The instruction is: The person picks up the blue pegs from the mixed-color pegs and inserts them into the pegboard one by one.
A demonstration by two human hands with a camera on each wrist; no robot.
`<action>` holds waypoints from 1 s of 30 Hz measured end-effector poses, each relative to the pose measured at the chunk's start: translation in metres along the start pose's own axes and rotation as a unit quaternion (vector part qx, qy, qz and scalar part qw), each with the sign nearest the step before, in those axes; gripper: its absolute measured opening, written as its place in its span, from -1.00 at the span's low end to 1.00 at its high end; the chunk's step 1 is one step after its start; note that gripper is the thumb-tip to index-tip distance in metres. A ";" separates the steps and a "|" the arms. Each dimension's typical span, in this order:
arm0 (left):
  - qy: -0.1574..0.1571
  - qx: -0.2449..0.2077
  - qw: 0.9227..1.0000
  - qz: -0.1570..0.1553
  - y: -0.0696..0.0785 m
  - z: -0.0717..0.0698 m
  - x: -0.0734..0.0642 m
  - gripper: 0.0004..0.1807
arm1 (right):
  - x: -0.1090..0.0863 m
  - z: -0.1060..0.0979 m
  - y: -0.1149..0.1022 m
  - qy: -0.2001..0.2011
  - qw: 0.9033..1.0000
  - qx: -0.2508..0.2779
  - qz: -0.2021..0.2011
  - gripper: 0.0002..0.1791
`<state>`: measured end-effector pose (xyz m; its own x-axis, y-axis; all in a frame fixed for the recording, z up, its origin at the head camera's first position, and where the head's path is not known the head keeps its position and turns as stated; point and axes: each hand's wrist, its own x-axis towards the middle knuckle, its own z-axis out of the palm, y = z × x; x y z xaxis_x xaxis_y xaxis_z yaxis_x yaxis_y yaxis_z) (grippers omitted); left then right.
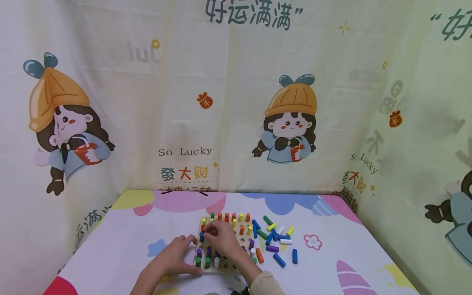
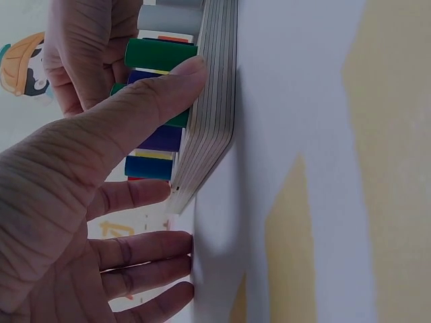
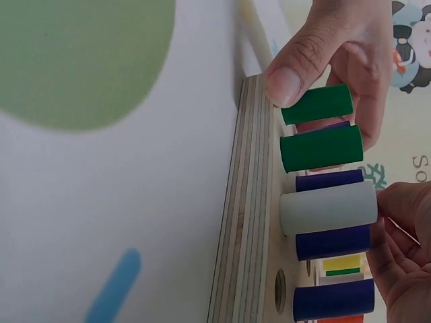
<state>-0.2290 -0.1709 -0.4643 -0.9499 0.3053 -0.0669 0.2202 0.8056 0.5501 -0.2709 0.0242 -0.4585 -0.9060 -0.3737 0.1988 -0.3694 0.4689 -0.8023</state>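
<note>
The left grip (image 1: pixel 175 256), fingers apart, is bracing the pegboard (image 1: pixel 221 271) beside it. The right grip (image 1: pixel 222 239) is hovering above, fingertips close, anything pinched being hidden; its crowding fingers are risking tilting the adjacent blue peg (image 1: pixel 201 237).

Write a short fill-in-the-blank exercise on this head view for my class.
1. The left hand has its thumb at the pegboard's ____ (near or far) edge.
2. Loose pegs lie on the table to the pegboard's ____.
3. In the nearest row, the third peg from the left is ____.

Missing words: near; right; white.
</note>
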 end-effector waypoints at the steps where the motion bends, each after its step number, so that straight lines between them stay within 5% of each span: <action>1: -0.001 0.000 1.000 -0.003 0.000 0.000 0.000 -0.23 | -0.001 0.000 0.000 0.001 1.000 0.002 0.002 -0.94; 30: 0.002 -0.001 0.999 -0.033 0.001 0.001 0.001 -0.24 | -0.035 -0.023 -0.012 0.027 0.999 0.038 0.007 -0.89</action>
<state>-0.2297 -0.1688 -0.4650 -0.9632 0.2495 -0.0997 0.1564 0.8225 0.5469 -0.2392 0.0499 -0.4426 -0.9215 -0.3227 0.2162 -0.3423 0.4116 -0.8447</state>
